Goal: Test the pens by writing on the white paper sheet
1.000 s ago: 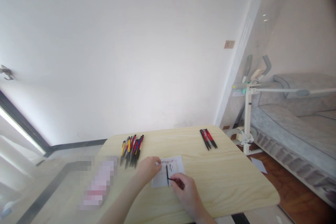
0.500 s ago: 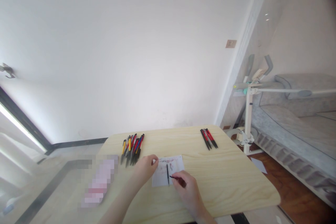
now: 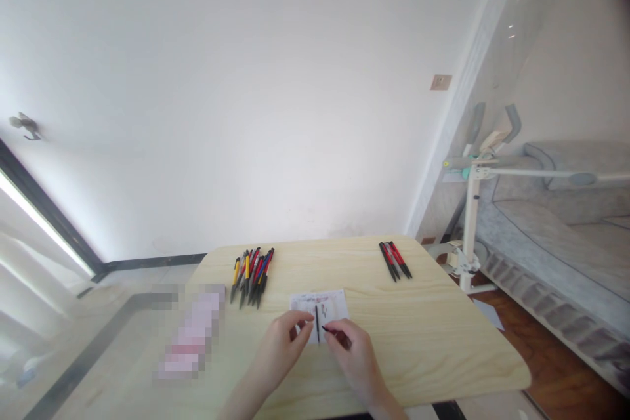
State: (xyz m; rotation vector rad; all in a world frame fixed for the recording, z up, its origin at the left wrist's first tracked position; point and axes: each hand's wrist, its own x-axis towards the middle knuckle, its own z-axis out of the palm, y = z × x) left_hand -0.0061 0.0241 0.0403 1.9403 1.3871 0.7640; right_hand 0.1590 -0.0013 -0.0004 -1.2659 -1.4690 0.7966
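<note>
A sheet of white paper point(image 3: 336, 302) with dark and reddish scribbles lies on the table in front of me. On it rests a slim black stick point(image 3: 317, 323) that looks like a pen part, pointing away from me. My left hand point(image 3: 289, 336) is beside its left side, thumb and forefinger closed together; anything between them is too small to make out. From the right, my right hand point(image 3: 352, 344) pinches a small dark piece point(image 3: 324, 328) close to the stick. Both hands hover over the paper's near edge.
On the wooden table point(image 3: 433, 335), a pile of pens point(image 3: 252, 279) in yellow, red, blue and black lies at the back left. Several red and black pens point(image 3: 395, 261) lie side by side at the back right. A blurred pink item point(image 3: 194, 335) is at the left edge.
My left hand has moved from the paper's upper left corner toward me and rightward, close to the black stick. My right hand stays near the paper with the small dark piece.
</note>
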